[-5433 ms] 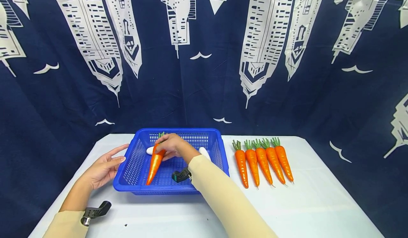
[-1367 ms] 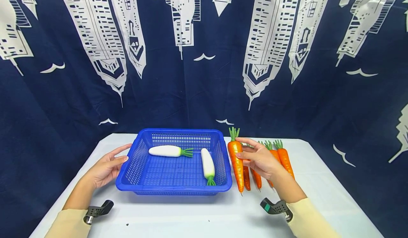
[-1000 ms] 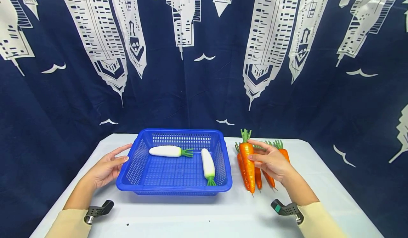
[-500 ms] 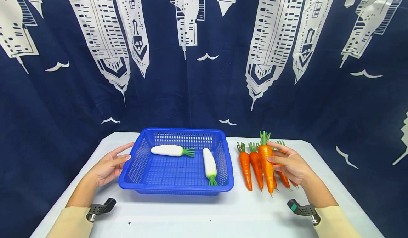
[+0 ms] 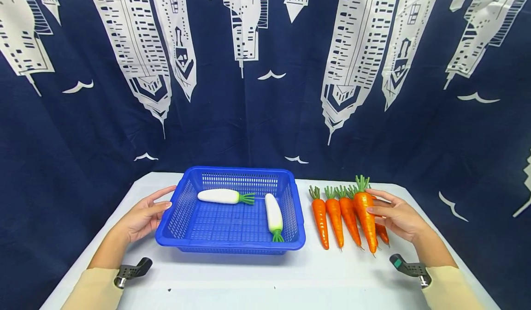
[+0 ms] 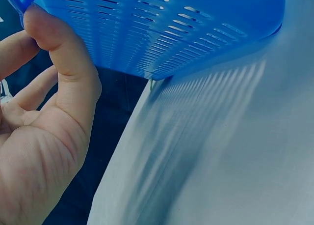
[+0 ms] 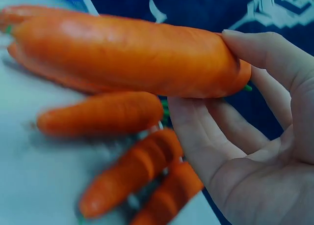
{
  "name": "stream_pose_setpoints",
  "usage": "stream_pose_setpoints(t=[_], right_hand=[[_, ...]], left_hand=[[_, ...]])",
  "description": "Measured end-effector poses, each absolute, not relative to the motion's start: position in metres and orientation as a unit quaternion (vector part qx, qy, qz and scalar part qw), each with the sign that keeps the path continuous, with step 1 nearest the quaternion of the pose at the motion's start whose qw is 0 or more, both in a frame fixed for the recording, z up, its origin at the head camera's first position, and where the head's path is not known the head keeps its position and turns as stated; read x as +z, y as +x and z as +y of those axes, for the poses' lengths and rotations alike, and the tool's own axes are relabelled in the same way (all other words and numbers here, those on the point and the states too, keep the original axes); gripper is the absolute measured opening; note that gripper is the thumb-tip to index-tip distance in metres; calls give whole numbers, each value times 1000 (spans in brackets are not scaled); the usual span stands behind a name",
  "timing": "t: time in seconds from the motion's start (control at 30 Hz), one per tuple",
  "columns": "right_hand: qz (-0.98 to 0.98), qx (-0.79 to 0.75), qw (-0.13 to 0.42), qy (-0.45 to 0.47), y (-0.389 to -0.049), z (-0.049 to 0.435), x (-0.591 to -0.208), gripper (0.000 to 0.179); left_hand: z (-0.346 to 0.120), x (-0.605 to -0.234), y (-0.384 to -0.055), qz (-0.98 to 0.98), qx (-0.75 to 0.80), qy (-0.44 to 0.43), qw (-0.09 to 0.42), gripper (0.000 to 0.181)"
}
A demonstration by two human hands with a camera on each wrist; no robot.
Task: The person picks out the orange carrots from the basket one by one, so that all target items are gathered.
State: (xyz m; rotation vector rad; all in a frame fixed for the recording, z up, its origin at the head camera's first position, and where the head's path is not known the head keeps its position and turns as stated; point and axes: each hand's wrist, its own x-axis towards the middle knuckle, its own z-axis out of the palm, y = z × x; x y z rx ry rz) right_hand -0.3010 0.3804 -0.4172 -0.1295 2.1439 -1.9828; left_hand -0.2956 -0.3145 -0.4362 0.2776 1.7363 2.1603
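Note:
My right hand point(image 5: 395, 215) pinches a large orange carrot point(image 5: 366, 220) with green stem stubs, its tip pointing toward me. The carrot overlaps the right end of a row of carrots point(image 5: 335, 220) on the table. In the right wrist view, thumb and fingertips grip the held carrot point(image 7: 122, 55) near its thick end, above blurred carrots point(image 7: 105, 114). My left hand point(image 5: 145, 215) rests at the left side of the blue plastic basket point(image 5: 230, 244). In the left wrist view, the thumb point(image 6: 64, 53) touches the basket just under its rim, the fingers partly cut off.
Two white radishes with green tops lie in the basket: one crosswise point(image 5: 218, 196) at the back, another lengthwise point(image 5: 273, 213) on the right. A navy curtain point(image 5: 265, 116) with white buildings hangs behind the white table point(image 5: 232, 287).
The right hand has carried the carrot from over the basket, past its right edge, to the right end of the carrot row. The left hand has stayed at the basket's left side.

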Motion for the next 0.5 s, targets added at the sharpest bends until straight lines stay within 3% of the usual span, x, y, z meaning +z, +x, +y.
stream_pose_setpoints(t=[0.5], right_hand=[[686,-719,114,7,-312,434,-435,45]], left_hand=[[-314,-437,-296,616,762,93,176,63]])
